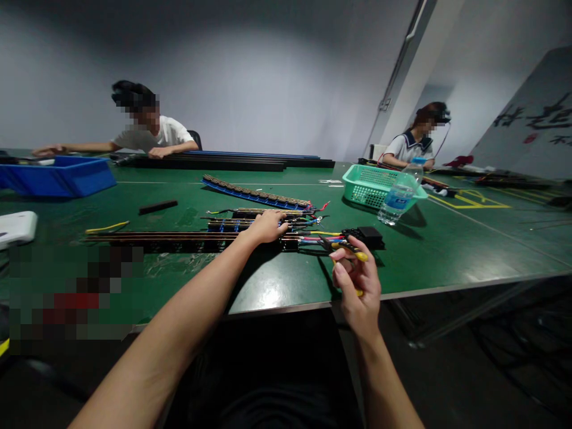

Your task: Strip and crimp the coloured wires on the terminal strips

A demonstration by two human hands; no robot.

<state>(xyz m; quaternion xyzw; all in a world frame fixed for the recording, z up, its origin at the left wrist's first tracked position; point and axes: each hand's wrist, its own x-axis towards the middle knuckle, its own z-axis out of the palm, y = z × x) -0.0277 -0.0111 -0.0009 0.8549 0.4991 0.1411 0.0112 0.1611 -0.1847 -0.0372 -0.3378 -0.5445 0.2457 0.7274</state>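
Observation:
My left hand (268,227) rests closed on the right end of a long dark strip (179,238) lying across the green table (277,286), where coloured wires (313,235) fan out. My right hand (357,280) is closed round yellow-handled pliers (346,247), whose tip points at the wires. A black connector block (364,236) sits just right of the wires. More strips (257,195) lie behind.
A blue bin (58,176) stands at the far left, a white device (15,226) nearer. A green basket (373,185) and water bottle (397,199) are at the right. Two other people sit at the far side, with long black rails (223,161) between them.

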